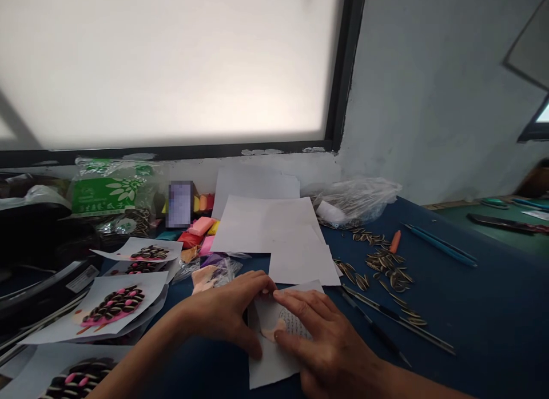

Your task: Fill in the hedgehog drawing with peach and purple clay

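Note:
A small white paper card (274, 367) lies on the blue tabletop in front of me. It bears rows of dark pen marks (295, 323) and a flattened piece of peach clay (270, 333). My left hand (234, 310) rests at the card's left side, thumb spread away from its curved fingers. From the right, my right hand (328, 336) reaches over the card, its thumb touching the clay and its fingers stretched toward the card's top. The two hands' fingertips nearly meet there. Part of the card is hidden beneath my right hand.
Finished-looking cards with seed-and-clay hedgehog shapes (114, 304) are stacked left. Clay packs (201, 225) and white sheets (257, 224) lie behind. Loose striped sunflower seeds (386, 262), tweezers (398, 319), a pen (377, 327), blue tweezers (441, 244) and an orange clay stick (395, 241) lie right.

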Motion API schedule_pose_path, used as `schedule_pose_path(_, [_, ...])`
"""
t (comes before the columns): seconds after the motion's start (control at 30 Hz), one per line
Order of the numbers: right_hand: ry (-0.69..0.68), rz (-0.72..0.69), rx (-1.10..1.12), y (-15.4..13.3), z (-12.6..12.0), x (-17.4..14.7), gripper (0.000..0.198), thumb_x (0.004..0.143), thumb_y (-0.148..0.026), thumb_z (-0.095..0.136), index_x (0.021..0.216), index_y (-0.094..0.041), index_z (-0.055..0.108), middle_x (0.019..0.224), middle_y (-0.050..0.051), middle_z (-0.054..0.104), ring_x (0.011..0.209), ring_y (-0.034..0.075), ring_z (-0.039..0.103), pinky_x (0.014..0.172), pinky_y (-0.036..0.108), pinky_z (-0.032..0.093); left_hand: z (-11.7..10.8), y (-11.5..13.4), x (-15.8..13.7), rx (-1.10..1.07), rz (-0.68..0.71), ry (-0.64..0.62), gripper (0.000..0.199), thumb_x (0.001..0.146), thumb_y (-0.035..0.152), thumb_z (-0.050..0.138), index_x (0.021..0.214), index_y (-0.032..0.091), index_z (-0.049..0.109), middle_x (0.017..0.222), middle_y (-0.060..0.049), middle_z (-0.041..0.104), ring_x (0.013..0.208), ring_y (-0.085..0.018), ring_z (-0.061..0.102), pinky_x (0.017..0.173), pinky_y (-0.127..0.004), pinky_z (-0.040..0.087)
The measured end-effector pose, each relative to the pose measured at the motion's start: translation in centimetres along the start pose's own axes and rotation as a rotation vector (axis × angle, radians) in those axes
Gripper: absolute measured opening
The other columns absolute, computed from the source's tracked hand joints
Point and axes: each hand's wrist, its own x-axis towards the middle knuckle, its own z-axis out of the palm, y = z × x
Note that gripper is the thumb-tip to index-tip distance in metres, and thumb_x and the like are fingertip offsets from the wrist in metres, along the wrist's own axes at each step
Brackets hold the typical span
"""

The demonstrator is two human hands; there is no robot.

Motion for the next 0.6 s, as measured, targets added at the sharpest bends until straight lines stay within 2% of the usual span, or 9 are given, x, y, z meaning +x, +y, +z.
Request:
schedule_pose_path(0.3, [-0.042,0.022,-0.015,0.14,0.21,-0.03,0.037,0.079,-0.018,0.054,0.113,-0.013,0.067,0.144,0.022,0.049,0.133,0.035,0.044,0.105,0.052,0.039,0.02,-0.14,0.03,0.01,-0.005,-0.002,0.065,0.057,0.027,0.085,0.114,0.024,0.053,0.112,-0.001,0.053,0.098,-0.024,0.053,0.074,-0.029,0.045])
schedule_pose_path(0.6, [-0.07,0.128,0.027,-0.18,-0.37,0.06,0.036,0.08,-0.018,0.055,0.113,-0.015,0.069,0.148,0.018,0.047,0.136,0.037,0.041,0.109,0.055,0.034,0.21,-0.4,0.07,-0.013,0.031,0.011,0.059,0.057,0.031,0.084,0.106,0.025,0.051,0.111,-0.001,0.052,0.099,-0.025,0.052,0.074,-0.029,0.047])
